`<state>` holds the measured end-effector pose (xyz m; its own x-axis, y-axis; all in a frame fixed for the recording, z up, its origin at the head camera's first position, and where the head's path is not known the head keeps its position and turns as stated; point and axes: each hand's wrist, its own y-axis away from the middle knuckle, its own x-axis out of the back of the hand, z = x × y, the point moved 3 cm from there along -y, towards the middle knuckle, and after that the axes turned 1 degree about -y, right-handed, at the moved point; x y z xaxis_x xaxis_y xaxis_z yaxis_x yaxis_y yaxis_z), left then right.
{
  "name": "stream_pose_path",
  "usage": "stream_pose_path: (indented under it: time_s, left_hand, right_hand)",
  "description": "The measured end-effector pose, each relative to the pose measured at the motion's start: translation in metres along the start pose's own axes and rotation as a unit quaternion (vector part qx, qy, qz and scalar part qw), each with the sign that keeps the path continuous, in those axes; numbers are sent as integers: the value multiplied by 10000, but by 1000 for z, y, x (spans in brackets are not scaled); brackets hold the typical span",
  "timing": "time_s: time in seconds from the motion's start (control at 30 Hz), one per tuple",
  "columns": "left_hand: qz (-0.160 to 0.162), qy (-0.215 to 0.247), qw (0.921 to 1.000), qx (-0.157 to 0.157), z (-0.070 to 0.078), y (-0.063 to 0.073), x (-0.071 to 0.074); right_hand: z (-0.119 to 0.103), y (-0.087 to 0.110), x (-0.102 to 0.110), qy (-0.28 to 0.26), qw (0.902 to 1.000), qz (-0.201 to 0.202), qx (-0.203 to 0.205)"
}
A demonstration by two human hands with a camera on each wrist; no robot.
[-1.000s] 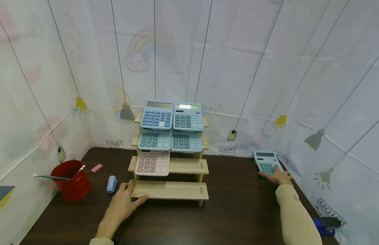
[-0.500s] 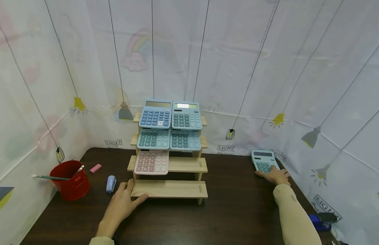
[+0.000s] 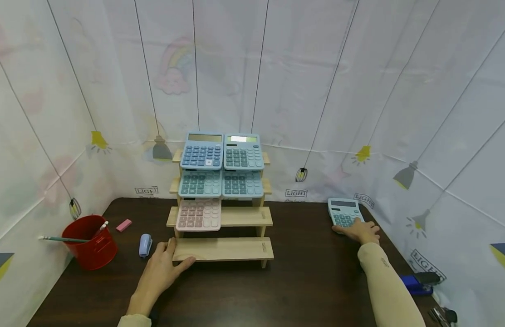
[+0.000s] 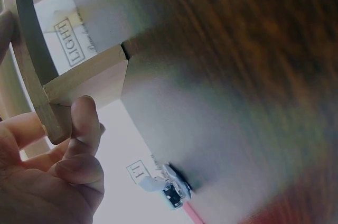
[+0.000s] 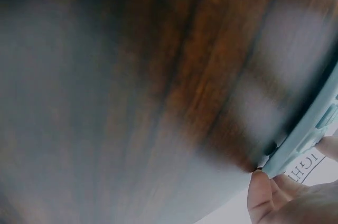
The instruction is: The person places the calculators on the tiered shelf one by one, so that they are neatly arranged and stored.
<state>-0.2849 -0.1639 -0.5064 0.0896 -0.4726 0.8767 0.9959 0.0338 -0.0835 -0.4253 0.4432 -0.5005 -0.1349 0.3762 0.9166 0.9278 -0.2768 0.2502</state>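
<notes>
In the head view, my left hand [image 3: 159, 271] holds the left end of the bottom board of a tiered wooden stand [image 3: 223, 249]. The left wrist view has its fingers [image 4: 85, 121] curled at the board's end [image 4: 55, 121]. Far to the right, my right hand [image 3: 363, 230] grips the near edge of a light teal calculator [image 3: 344, 208]. Seen from the right wrist, that calculator [image 5: 301, 131] is pinched at a corner, one digit over its keys. On the stand's upper tiers are a blue calculator [image 3: 202, 150], several teal ones [image 3: 243, 152] and a pink calculator [image 3: 198, 213].
Left of the stand lie a light blue stapler [image 3: 145, 245] and a pink eraser [image 3: 123, 225]. A red bucket [image 3: 90, 245] holds pencils. At the right edge sits a dark blue object with a black top [image 3: 419, 284]. Printed curtains [image 3: 317, 91] enclose the dark table [image 3: 301, 281].
The head view has turned a little right, so the scene shifts left. My left hand stays on the bottom board; my right hand keeps to the teal calculator, with little visible movement.
</notes>
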Motion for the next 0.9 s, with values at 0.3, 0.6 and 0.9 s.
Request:
stream_pose_path:
  time_s: [0.3, 0.6, 0.9]
  left_hand:
    - [-76, 20, 10000, 25, 0, 0, 0]
    - [-129, 52, 9999, 27, 0, 1, 2]
    - [-124, 108, 9999, -8, 1, 2, 2]
  right_hand:
    - [-5, 8, -6, 47, 9998, 112, -125]
    - [-10, 13, -12, 195, 9995, 239, 49]
    - [-16, 24, -16, 108, 9996, 219, 121]
